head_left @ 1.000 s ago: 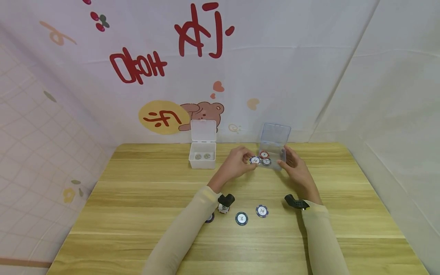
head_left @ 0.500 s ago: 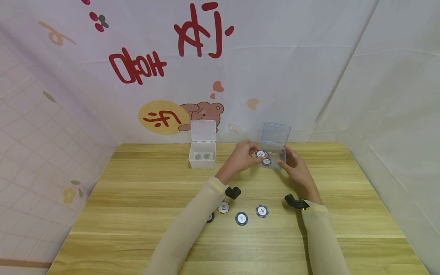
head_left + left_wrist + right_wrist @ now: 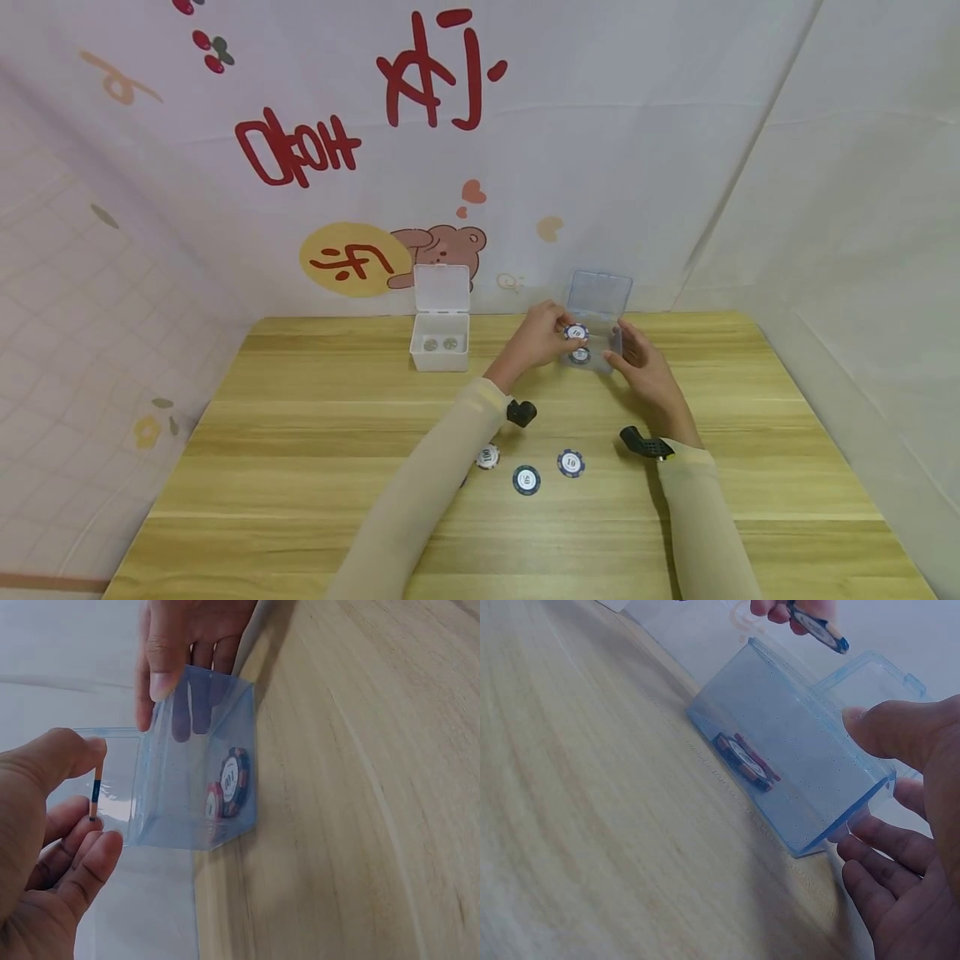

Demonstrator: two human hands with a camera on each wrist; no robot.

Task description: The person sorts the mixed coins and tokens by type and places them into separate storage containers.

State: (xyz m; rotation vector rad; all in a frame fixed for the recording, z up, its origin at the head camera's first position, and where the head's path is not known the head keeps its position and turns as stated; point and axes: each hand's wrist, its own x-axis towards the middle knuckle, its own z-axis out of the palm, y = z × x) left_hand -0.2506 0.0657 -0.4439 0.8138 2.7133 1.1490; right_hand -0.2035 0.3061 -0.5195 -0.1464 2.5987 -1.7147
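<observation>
My left hand (image 3: pixel 564 331) pinches a blue and white "10" chip (image 3: pixel 575 332) between thumb and fingers, right over the mouth of a clear blue box (image 3: pixel 600 300) with its lid up. The left wrist view shows that held chip (image 3: pixel 95 793) edge-on beside the clear blue box (image 3: pixel 187 787). Two chips (image 3: pixel 744 758) lean together on the box floor. My right hand (image 3: pixel 621 346) holds the box's right end, thumb (image 3: pixel 876 724) at one side and fingers (image 3: pixel 870 859) round the other.
On the wooden table (image 3: pixel 300 467), three loose chips lie near me, marked 100 (image 3: pixel 487 456), 50 (image 3: pixel 527 479) and 10 (image 3: pixel 571 462). A white open box (image 3: pixel 440 342) with two coins stands at the back, left of the hands. Fabric walls enclose the table.
My left hand has carried the pinched chip up and to the right, from beside the blue box to above its mouth. The right hand has stayed on the box.
</observation>
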